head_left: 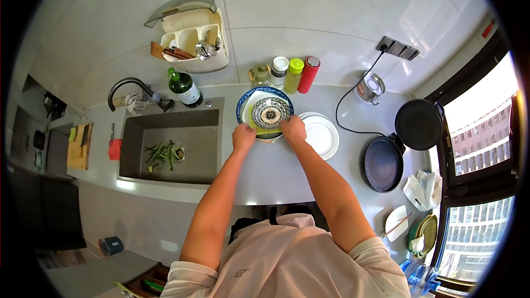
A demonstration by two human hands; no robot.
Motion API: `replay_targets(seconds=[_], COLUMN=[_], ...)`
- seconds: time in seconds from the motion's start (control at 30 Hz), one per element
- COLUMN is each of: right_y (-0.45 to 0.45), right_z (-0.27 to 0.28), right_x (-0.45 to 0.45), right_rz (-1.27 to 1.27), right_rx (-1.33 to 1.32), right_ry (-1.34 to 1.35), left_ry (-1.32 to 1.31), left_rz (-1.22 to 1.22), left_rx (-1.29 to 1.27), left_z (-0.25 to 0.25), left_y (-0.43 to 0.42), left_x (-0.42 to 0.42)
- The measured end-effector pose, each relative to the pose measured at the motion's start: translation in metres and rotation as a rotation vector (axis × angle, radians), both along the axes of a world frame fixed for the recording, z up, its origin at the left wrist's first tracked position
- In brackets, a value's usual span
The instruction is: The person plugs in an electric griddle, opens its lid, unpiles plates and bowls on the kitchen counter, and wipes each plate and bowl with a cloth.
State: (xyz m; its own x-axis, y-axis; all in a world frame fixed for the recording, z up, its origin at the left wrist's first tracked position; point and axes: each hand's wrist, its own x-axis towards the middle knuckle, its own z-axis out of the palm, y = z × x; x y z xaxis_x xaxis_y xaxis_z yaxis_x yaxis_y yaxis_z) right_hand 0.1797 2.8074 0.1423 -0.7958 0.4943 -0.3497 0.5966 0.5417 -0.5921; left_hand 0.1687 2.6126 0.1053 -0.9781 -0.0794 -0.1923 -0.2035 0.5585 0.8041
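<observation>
Just right of the grey rectangular sink (201, 143), two hands held a nested stack of round patterned bowls (268, 111).
The left hand's (243, 137) and right hand's (293, 128) fingers grasped its near rim. Farther right of the sink, round white plates (323, 137) crowded the right wrist, before a curved black cable (345, 126) and round black pan (382, 164).

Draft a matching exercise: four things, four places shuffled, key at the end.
1. bowl stack
2. green vegetables
3. white plates
4. red bottle

A. in the sink
B. just right of the lime-lidded bottle
C. between the left hand and the right hand
D. just right of the right hand

Pairs: 1-C, 2-A, 3-D, 4-B
</observation>
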Motion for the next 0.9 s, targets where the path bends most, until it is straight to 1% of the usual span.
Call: replay_targets(seconds=[0.07,0.13,0.17,0.27,0.37,0.4,0.5,0.53,0.57,0.63,0.7,0.77,0.87,0.9], right_y=[-0.003,-0.008,-0.009,-0.008,0.0,0.005,0.032,0.046,0.059,0.087,0.109,0.131,0.152,0.158], right_z=[0.001,0.001,0.001,-0.001,-0.023,-0.021,-0.027,-0.034,-0.04,-0.051,-0.061,-0.071,-0.083,-0.088], right_x=[0.003,0.009,0.011,0.017,0.032,0.04,0.067,0.078,0.088,0.11,0.129,0.137,0.142,0.142], right_rz=[-0.03,-0.07,-0.047,-0.009,-0.07,-0.105,-0.177,-0.204,-0.252,-0.326,-0.383,-0.419,-0.436,-0.416], right_rx=[-0.006,0.004,0.001,0.001,0.063,0.059,0.053,0.072,0.074,0.1,0.152,0.176,0.197,0.177], right_ry=[0.062,0.127,0.126,0.149,0.392,0.394,0.438,0.44,0.447,0.371,0.313,0.269,0.236,0.242], left_ry=[0.128,0.069,0.038,0.214,0.265,0.335,0.334,0.397,0.348,0.256,0.119,0.013,-0.067,-0.102], left_rz=[-0.015,-0.066,-0.097,-0.016,-0.101,-0.129,-0.245,-0.273,-0.309,-0.373,-0.385,-0.368,-0.252,-0.198], left_rx=[0.018,-0.044,-0.073,-0.077,0.013,0.029,0.117,0.118,0.152,0.217,0.211,0.176,0.112,0.158], left_z=[-0.006,0.002,0.005,-0.012,-0.007,-0.006,-0.003,-0.015,-0.027,-0.048,-0.064,-0.077,-0.072,-0.083], left_y=[0.001,0.001,0.004,0.013,0.028,0.035,0.055,0.066,0.076,0.095,0.112,0.127,0.145,0.151], left_x=[0.01,0.014,0.017,0.024,0.037,0.043,0.065,0.072,0.08,0.092,0.102,0.104,0.103,0.101])
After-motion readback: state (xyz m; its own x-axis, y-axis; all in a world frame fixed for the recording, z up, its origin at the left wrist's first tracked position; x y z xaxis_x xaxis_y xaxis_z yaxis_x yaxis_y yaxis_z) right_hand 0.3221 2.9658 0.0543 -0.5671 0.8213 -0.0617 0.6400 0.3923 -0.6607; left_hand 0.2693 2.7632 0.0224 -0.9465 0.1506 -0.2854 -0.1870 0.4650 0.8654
